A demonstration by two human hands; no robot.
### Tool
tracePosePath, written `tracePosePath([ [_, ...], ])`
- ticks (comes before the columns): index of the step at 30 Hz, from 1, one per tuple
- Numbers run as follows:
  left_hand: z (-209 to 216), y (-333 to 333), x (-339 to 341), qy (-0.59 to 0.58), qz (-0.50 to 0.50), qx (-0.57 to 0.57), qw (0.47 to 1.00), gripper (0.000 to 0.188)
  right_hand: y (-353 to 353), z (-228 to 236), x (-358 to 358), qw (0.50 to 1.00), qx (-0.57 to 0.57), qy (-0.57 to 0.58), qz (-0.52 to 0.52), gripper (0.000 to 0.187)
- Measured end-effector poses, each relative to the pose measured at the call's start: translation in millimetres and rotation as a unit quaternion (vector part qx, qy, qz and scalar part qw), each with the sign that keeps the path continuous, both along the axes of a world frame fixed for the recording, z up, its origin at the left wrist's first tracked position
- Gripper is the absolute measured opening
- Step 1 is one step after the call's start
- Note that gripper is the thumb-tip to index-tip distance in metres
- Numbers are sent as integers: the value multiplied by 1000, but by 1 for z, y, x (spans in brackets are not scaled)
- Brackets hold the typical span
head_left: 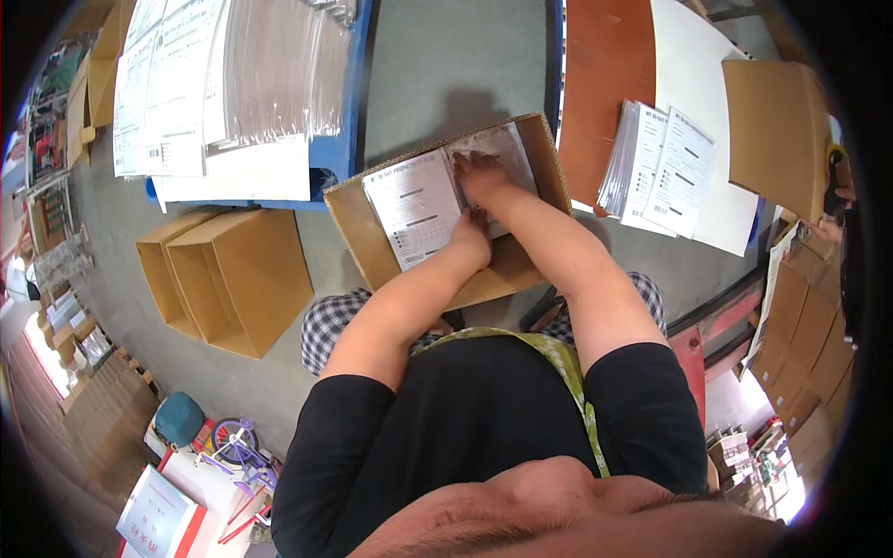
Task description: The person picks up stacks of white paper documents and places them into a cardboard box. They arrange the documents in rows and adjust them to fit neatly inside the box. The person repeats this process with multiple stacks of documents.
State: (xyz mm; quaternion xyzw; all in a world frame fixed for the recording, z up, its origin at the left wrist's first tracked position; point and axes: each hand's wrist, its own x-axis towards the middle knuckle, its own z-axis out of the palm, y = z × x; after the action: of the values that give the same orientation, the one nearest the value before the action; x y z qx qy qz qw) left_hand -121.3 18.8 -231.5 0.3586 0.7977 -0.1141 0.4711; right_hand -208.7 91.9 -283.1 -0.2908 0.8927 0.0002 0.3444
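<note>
Inside the open brown cardboard box (352, 225), white printed sheets in clear plastic (409, 209) lie in two side-by-side stacks; the left hand (473, 239) is between them, the right hand (484, 179) over the right one. Whether either grip is closed, I can't tell.

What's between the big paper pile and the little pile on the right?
In the head view: a blue pallet edge, gray floor, part of an open cardboard box, and a reddish-brown board.
</note>
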Motion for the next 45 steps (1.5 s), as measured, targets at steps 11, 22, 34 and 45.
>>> tracePosePath([
  [11, 27, -76, -46, 66, 262, 406, 873, 49, 22, 4, -20, 997, -42, -37, 45, 60],
  [22, 141, -115, -20, 155, 453, 315, 820, 47, -4, -26, 15, 890, -240, -179, -345, 33],
  [34, 121, -120, -36, 180, 454, 311, 815, 44, -44, 15, 43, 759, -230, -257, -552, 49],
  [45, 102, -92, -26, 196, 247, 332, 889, 50, -27, 66, 63, 754, -383, -314, -430, 61],
])
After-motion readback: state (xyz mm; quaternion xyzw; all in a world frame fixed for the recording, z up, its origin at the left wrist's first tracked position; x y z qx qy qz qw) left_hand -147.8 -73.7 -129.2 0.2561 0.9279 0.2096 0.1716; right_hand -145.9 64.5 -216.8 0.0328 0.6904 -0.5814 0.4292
